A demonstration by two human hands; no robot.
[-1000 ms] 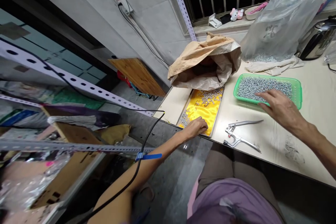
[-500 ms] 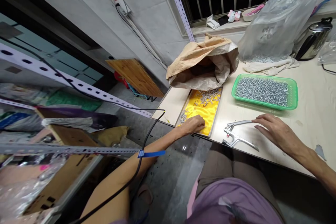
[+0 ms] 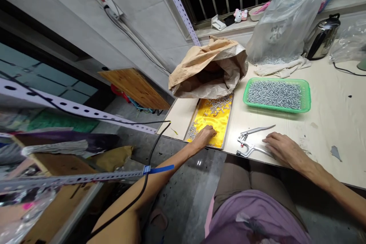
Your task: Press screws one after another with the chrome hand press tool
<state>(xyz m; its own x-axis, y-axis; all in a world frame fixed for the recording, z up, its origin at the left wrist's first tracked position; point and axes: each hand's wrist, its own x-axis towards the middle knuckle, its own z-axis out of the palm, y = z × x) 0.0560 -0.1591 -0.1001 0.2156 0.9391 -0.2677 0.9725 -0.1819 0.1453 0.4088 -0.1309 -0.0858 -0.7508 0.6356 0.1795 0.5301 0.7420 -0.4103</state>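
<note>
My left hand [image 3: 204,136] rests over the near part of a tray lined with yellow cloth [image 3: 209,121]. Its fingers are curled together, and whatever they hold is hidden. Small metal pieces, like rivets, lie in the tray in two heaps, a far one [image 3: 219,105] and one by its left edge [image 3: 193,131]. On the table lies a pair of silver hand pliers [image 3: 248,142] with a spring, its handles spread apart. My right hand [image 3: 281,146] lies palm down beside the pliers, fingers stretched out, fingertips by the lower handle's end.
Behind the pliers stands a green basket [image 3: 305,97] full of small metal pieces. An opened brown paper sack [image 3: 206,63] sits at the tray's far end. Further back are a clear plastic bag [image 3: 286,19], a white cloth [image 3: 283,68] and a steel kettle [image 3: 323,38]. A black cable [image 3: 150,158] crosses before my left arm.
My right hand has moved from the tip of the pliers' upper handle down beside the lower handle. My left hand stays over the tray. The whole view has shifted slightly.
</note>
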